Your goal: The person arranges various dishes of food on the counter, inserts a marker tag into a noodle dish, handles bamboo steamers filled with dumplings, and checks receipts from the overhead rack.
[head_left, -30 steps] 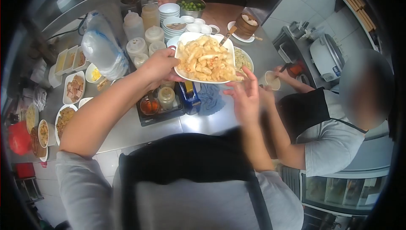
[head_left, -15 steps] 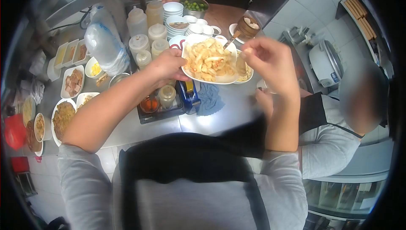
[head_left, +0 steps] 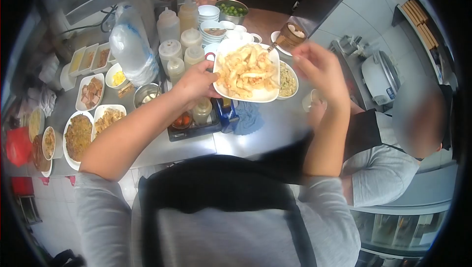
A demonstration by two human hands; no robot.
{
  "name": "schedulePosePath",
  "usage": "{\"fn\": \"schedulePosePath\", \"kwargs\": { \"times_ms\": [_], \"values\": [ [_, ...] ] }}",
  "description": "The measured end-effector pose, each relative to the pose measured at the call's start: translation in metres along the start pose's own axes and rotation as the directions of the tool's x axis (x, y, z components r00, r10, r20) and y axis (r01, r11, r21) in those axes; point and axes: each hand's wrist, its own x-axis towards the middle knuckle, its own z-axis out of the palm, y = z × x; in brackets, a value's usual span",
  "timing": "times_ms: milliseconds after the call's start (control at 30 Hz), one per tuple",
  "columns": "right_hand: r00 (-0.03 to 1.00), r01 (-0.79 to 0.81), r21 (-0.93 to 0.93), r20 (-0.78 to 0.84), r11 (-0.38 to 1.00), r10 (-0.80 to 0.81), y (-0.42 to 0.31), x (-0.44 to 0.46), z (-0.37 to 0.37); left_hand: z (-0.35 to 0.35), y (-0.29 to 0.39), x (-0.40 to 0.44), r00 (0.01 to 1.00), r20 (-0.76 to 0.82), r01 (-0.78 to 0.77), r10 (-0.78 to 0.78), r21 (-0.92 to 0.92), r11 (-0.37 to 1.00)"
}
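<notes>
My left hand (head_left: 200,83) grips the left edge of a white dish (head_left: 268,96), raised above the counter. Pale golden fried pieces (head_left: 250,70) are heaped in it. To the right of the dish and a little higher, my right hand (head_left: 317,65) is lifted with its fingers bent in towards the thumb. Whatever may be between those fingertips is too small to make out. Partly hidden behind the dish stands a bowl of finely chopped food (head_left: 287,83). A spoon handle (head_left: 272,46) shows at the dish's upper right edge.
Squeeze bottles (head_left: 169,25), stacked bowls (head_left: 209,12) and a pot of green limes (head_left: 232,10) stand behind. Plates of food (head_left: 78,137) line the left. A blue cloth (head_left: 248,118) lies below the dish. At right, a co-worker (head_left: 388,159) has a hand by a white cup (head_left: 309,101).
My right hand has moved slightly right, away from the dish, and its fingers have shifted. The dish is tipped more towards me, showing more of the fried pieces. The view has shifted slightly.
</notes>
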Motion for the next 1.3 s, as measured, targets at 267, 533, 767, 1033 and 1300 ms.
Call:
{"fn": "schedulePosePath", "kwargs": {
  "times_ms": [267, 533, 767, 1033, 1300],
  "values": [
    [0.932, -0.334, 0.781, 0.189, 0.529, 0.309, 0.066, -0.039, 0.065, 0.019, 0.0, 0.015, 1.0, -0.008, -0.014, 0.014, -0.037, 0.999],
    [0.874, -0.071, 0.919, -0.131, 0.389, 0.468, 0.187, 0.025, 0.012, 0.0, 0.066, -0.036, 0.948, 0.259, -0.256, 0.183, 0.284, 0.924],
    [0.608, 0.038, 0.838, -0.452, 0.545, 0.652, 0.423, 0.071, 0.0, -0.08, 0.059, -0.173, 0.931, 0.064, -0.361, 0.36, 0.305, 0.881],
    [0.689, -0.346, 0.938, 0.25, 0.005, 0.681, 0.698, 0.084, -0.036, -0.202, 0.061, -0.223, 0.674, -0.701, 0.117, 0.234, 0.413, 0.903],
    [0.634, 0.021, 0.532, 0.647, 0.846, -0.423, 0.228, 0.165, -0.134, -0.399, -0.014, -0.161, 0.449, -0.889, 0.578, 0.093, 0.368, 0.728]
  ]
}}
